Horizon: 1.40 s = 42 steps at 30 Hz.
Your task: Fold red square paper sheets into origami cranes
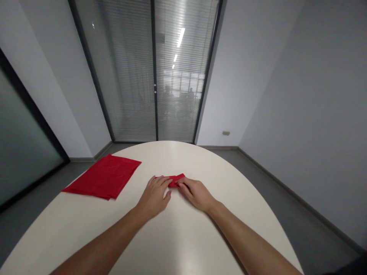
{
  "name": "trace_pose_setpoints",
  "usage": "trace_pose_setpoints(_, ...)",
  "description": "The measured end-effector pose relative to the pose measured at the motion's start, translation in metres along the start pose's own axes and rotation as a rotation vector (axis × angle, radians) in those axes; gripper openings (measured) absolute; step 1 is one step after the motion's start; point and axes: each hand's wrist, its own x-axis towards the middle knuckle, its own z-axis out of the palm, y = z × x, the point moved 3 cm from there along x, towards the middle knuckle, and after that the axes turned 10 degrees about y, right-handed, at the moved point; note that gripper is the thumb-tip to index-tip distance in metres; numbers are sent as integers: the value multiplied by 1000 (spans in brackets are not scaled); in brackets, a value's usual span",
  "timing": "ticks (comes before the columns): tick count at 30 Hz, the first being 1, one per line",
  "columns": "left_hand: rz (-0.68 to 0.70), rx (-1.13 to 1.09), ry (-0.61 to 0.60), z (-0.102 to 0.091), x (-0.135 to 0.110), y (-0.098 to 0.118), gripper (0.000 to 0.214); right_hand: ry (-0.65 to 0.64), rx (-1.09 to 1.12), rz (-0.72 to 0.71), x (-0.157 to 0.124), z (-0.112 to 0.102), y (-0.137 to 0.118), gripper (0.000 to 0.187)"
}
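Note:
A small folded red cloth (175, 179) lies near the middle of the white round table (177, 236). My left hand (155, 195) rests palm down on its left part, fingers stretched flat over it. My right hand (195, 193) lies on its right part, fingers pressed flat on the cloth. Most of the small cloth is hidden under both hands. A larger pile of flat red cloths (103, 176) sits to the left on the table, apart from my hands.
The table's curved far edge (160, 143) faces a glass door with blinds (155, 72). Grey walls stand on both sides, with grey floor around the table. A dark glass panel (20, 152) is at the left.

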Motion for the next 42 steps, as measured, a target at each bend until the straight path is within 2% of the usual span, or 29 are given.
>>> trace_pose_setpoints(5, -40, 6, 43, -8, 4, -1, 21, 83, 99, 72, 1, -3, 1, 29)
trace_pose_setpoints(16, -88, 16, 121, -17, 8, 0, 25, 215, 244, 194, 2, -1, 14, 20)
trace_pose_setpoints(20, -130, -52, 223, -20, 5, 0, 23, 344, 334, 256, 5, -1, 21, 25)
trace_pose_setpoints(24, -209, -156, 305, -22, 4, -3, 20, 390, 525, 337, 7, 2, 24, 32)
trace_pose_setpoints(27, -286, -164, 288, -21, 4, -6, 18, 380, 564, 380, 7, 5, 27, 35)
trace_pose_setpoints(30, -322, -129, 223, -17, 5, -9, 20, 341, 398, 377, 5, 6, 31, 34)
trace_pose_setpoints(33, -261, -88, 215, -13, 6, -9, 25, 291, 165, 364, 3, 5, 33, 31)
trace_pose_setpoints(37, -90, -98, 247, -14, 7, -2, 22, 256, 32, 369, 2, 4, 33, 28)
trace_pose_setpoints(42, 86, -229, 41, -8, 2, 10, 30, 236, -57, 371, 1, 5, 38, 27)
